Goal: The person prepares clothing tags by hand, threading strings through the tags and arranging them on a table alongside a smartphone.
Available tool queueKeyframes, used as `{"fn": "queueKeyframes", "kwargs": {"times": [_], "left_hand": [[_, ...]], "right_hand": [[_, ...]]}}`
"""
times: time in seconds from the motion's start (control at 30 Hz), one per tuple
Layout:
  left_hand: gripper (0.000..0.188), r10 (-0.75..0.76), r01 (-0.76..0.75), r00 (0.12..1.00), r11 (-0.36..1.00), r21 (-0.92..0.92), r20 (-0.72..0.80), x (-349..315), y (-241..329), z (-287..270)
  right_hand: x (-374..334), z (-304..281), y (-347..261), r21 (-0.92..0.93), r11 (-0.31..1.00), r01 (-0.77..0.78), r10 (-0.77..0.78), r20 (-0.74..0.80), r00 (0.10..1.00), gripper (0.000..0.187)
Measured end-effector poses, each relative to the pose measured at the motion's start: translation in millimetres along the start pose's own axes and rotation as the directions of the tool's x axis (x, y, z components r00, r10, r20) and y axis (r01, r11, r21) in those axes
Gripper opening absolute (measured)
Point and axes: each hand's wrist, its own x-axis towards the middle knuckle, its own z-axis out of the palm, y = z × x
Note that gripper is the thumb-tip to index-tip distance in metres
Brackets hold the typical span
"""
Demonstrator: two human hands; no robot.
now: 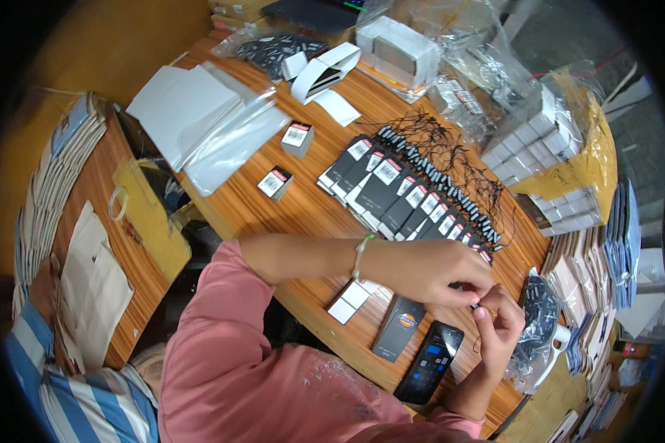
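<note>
My left hand (451,273) reaches across from the left, a thin bracelet on its wrist. Its fingertips are pinched together and meet those of my right hand (499,319). Between them is a small dark piece (475,305), too small and covered to name. Below the hands lie a black hang tag (397,331) with a round logo and a black phone (431,362) with its screen lit. White label stickers (351,300) sit beside the tag. Beyond my forearm, black hang tags (386,188) with barcode stickers overlap in a long row. Black cords with small plastic ends (428,164) run along them.
Two small stacks of barcode labels (297,139) stand left of the tags. Clear plastic sleeves (222,140) cover the far left. Bags of small dark parts (543,317) and white boxes (543,133) line the right. At left, a person in a striped sleeve (89,395) is beside folded garments (92,284).
</note>
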Motion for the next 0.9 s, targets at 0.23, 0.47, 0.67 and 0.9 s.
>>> {"fn": "queueKeyframes", "kwargs": {"times": [0.23,0.47,0.67,0.9], "left_hand": [[0.016,-0.052,0.052,0.999,0.999,0.012,-0.018,-2,0,8],[0.016,0.062,-0.029,0.996,0.918,0.397,-0.07,-3,-1,15],[0.015,0.147,-0.086,0.979,0.929,0.36,-0.143,-7,1,11],[0.01,0.375,-0.227,0.924,0.685,0.692,-0.068,-8,2,22]], "right_hand": [[-3,-2,-5,-0.042,0.999,-0.024,0.025,0.008,1.0,0.015],[-5,-3,-8,-0.221,0.974,-0.043,0.053,0.036,0.998,0.015],[-8,2,-2,-0.207,0.973,-0.102,0.106,0.008,0.994,0.013],[-19,-7,9,-0.155,0.988,-0.005,0.014,0.055,0.998,0.02]]}}
